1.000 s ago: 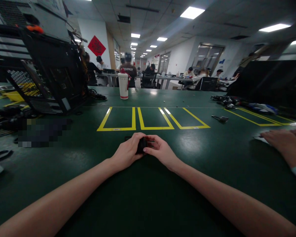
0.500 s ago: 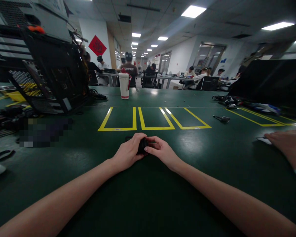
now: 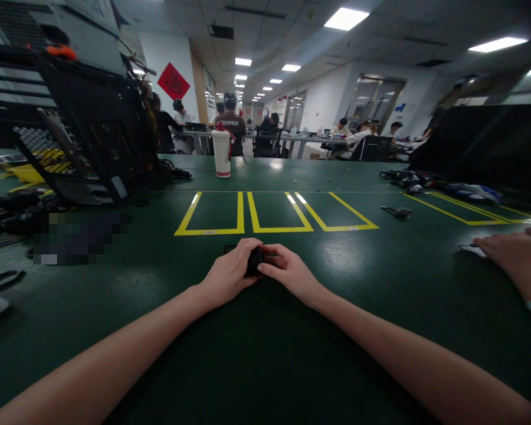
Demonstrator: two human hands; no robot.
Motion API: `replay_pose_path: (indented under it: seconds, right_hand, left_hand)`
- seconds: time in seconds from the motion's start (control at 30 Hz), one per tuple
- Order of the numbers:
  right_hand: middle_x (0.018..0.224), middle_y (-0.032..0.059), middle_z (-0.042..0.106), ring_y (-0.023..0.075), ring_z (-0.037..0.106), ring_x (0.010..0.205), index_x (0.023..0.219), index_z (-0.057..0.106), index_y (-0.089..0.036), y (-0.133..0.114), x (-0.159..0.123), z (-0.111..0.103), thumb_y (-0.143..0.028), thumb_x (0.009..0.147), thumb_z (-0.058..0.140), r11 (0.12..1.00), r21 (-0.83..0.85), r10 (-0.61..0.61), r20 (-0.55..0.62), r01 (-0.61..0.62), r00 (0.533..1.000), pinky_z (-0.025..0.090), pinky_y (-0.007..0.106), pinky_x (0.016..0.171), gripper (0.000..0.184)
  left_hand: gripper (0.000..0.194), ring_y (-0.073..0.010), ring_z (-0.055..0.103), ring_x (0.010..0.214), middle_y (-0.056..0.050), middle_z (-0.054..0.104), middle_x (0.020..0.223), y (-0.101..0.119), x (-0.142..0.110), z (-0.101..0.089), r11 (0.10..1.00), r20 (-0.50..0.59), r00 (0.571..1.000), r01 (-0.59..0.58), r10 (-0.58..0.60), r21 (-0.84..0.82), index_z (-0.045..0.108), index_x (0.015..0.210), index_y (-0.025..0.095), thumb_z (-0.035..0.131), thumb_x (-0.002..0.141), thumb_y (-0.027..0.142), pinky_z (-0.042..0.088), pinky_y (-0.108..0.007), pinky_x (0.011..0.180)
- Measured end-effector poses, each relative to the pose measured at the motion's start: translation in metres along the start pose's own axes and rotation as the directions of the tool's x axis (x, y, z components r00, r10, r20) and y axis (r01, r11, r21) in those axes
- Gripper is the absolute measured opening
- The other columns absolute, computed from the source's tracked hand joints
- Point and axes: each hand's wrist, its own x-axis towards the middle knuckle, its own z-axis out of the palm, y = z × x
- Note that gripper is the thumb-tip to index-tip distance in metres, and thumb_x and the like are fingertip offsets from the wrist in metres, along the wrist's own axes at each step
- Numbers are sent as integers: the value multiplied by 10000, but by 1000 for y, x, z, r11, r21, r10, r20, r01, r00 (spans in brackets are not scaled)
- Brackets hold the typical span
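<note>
A small black object [image 3: 253, 263], too dark and covered for me to name, lies between my two hands low over the green table [image 3: 256, 354]. My left hand [image 3: 230, 268] is wrapped over its left side and hides much of it. From the right, my right hand [image 3: 287, 270] grips the same object with thumb and fingers. A dark edge shows just behind my left hand. Beyond both hands, yellow tape [image 3: 278, 229] marks several outlines on the table.
At the left stands a black computer case [image 3: 84, 130] with cables. A white bottle [image 3: 222, 154] with a red lid stands farther back. A dark tool-like item [image 3: 397, 211] lies to the right. Another person's hand [image 3: 511, 260] rests at the right edge, over a whitish object.
The whole view has shifted very slightly. My hands keep the same hold on the black object.
</note>
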Motion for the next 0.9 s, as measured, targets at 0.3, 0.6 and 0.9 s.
replay_pose_path:
  seconds: [0.3, 0.6, 0.9]
  right_hand:
    - [955, 3, 520, 155, 546, 902, 911, 471, -227, 1, 0, 2, -241, 695, 591, 996, 42, -75, 16, 74, 997, 478, 329, 764, 247]
    - [1040, 47, 529, 185, 508, 1007, 987, 485, -198, -1, 1, -1, -231, 680, 603, 1000, 22, 7, 32, -8, 999, 428, 382, 862, 331]
    - [994, 20, 523, 174, 533, 938, 927, 469, -220, 1, 0, 2, -249, 687, 602, 998, 40, -53, 20, 52, 998, 477, 358, 774, 276]
  left_hand:
    - [585, -214, 491, 986, -37, 399, 1150, 0, 1, 3, 1000, -38, 999, -21, 20, -4, 236, 1163, 262, 572, 689, 201, 447, -394, 782]
    - [587, -224, 476, 1008, -44, 385, 1174, -3, 0, 3, 1000, -25, 999, -23, 23, 17, 229, 1166, 256, 567, 689, 203, 443, -406, 792]
    - [578, -218, 486, 985, -41, 390, 1166, 1, 1, 0, 1000, -14, 1000, -8, 8, 4, 222, 1165, 261, 557, 697, 199, 446, -403, 773]
